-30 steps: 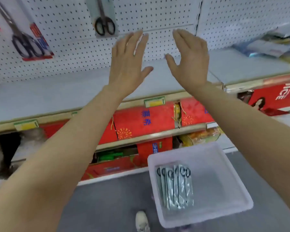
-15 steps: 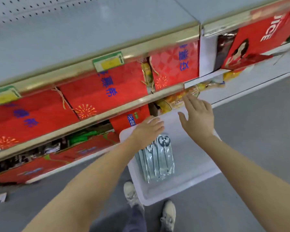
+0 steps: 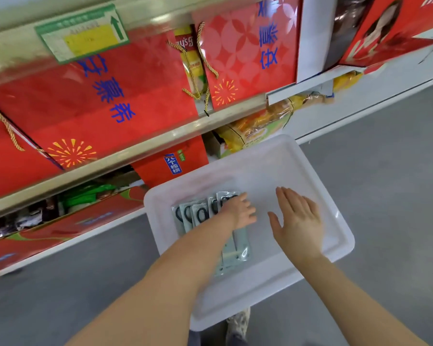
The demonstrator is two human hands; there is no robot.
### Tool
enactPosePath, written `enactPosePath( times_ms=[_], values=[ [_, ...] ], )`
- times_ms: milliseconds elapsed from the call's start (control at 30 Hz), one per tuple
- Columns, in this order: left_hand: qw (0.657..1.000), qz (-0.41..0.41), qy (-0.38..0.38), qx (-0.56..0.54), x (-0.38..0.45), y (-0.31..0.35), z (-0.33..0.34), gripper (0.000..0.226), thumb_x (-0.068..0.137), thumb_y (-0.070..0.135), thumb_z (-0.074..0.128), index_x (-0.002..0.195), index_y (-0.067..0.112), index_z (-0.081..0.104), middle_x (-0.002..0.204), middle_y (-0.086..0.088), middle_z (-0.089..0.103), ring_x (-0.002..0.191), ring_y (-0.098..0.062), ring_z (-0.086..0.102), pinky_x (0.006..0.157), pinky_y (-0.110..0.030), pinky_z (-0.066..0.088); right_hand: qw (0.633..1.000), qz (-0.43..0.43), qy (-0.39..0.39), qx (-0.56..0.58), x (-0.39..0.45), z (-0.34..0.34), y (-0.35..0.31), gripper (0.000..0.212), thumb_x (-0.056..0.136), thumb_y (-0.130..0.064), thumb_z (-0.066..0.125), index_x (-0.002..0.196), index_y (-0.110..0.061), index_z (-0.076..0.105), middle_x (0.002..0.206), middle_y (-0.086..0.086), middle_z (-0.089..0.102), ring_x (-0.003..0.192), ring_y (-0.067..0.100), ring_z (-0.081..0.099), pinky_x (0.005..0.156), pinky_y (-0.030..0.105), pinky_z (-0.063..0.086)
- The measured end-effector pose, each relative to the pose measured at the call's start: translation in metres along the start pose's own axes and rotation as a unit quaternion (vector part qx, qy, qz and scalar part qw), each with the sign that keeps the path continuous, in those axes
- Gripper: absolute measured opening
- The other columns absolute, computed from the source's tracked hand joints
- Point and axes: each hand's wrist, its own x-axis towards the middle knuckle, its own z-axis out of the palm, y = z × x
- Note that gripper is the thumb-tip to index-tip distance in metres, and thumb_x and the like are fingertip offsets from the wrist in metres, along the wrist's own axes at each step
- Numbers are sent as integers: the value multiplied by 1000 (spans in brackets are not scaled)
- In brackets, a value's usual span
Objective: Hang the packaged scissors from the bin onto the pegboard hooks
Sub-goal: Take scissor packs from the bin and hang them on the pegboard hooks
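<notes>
Under the left hand, a row of packaged scissors lies in the left part of the white bin, and the hand's fingers rest on the rightmost pack, though whether they grip it I cannot tell. Just to its right, the right hand hovers flat with fingers spread, holding nothing. Beyond both hands stand shelves of red boxes.
</notes>
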Motion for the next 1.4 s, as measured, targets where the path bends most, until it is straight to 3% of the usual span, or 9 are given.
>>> enactPosePath(
  times_ms=[100, 200, 300, 400, 633, 833, 1067, 1267, 1400],
  values=[
    [988, -130, 1, -83, -5, -14, -1, 8, 88, 51, 62, 94, 54, 65, 98, 22, 67, 100, -10, 51, 111, -39, 22, 1000, 9, -6, 4, -4, 4, -1, 45, 81, -21, 66, 121, -1, 63, 117, 13, 67, 108, 29, 64, 92, 44, 47],
    [982, -14, -11, -187, -26, -19, -9, 58, 75, 32, 80, 123, 15, 53, 117, -8, 59, 104, -28, 58, 92, -37, 41, 1000, 22, -13, 8, -8, 7, -4, 48, 75, -16, 76, 119, -1, 65, 116, 13, 68, 105, 30, 65, 89, 43, 48],
    [931, -125, 95, -328, -51, -31, -13, 32, 97, 31, 47, 125, 16, 45, 103, -12, 63, 91, -31, 61, 60, -30, 38, 999, 31, -36, 15, -12, 13, -7, 51, 71, -11, 80, 118, 0, 65, 114, 13, 69, 102, 30, 66, 86, 44, 49],
    [870, -205, 165, -418, -82, -40, 2, 43, 93, 22, 58, 132, 17, 40, 105, -12, 64, 90, -32, 62, 68, -35, 47, 997, 0, -77, 18, -20, 25, -10, 54, 64, -4, 81, 116, -1, 67, 109, 11, 70, 96, 30, 67, 83, 41, 50],
    [640, -358, 267, -625, -159, -42, 42, 46, 87, 33, 70, 120, 10, 49, 96, -10, 64, 91, -34, 62, 74, -42, 48, 858, -411, -305, -41, -14, 71, -33, 78, 71, -6, 74, 143, -12, 45, 146, 11, 47, 136, 32, 42, 109, 47, 37],
    [416, -377, 341, -754, -176, -15, 60, 29, 84, 22, 75, 107, 16, 57, 97, 4, 67, 84, -16, 64, 68, -30, 46, 791, -502, -301, -180, 11, 99, -40, 70, 75, -17, 73, 137, -16, 42, 142, 15, 43, 140, 39, 31, 115, 49, 20],
    [286, -382, 393, -786, -186, 7, 59, 27, 88, 15, 72, 105, 25, 54, 98, 10, 66, 86, -7, 64, 73, -24, 52, 824, -438, -319, -165, 21, 95, -30, 90, 61, -60, 77, 131, -10, 51, 124, 17, 56, 107, 36, 56, 99, 49, 40],
    [197, -351, 441, -802, -209, 16, 43, 24, 92, 10, 65, 108, 27, 57, 102, 11, 71, 92, -6, 70, 70, -16, 53, 869, -259, -422, -11, 6, 76, -35, 63, 95, -33, 53, 147, -17, 23, 140, 9, 48, 120, 29, 51, 97, 38, 43],
    [157, -379, 520, -749, -239, 10, 21, 42, 90, 1, 64, 123, 24, 52, 112, 5, 68, 97, -8, 67, 84, -29, 53, 917, -101, -352, 160, 24, 34, -58, 87, 87, -34, 64, 153, -35, 8, 134, 5, 49, 103, 35, 61, 81, 39, 49]
  ],
)
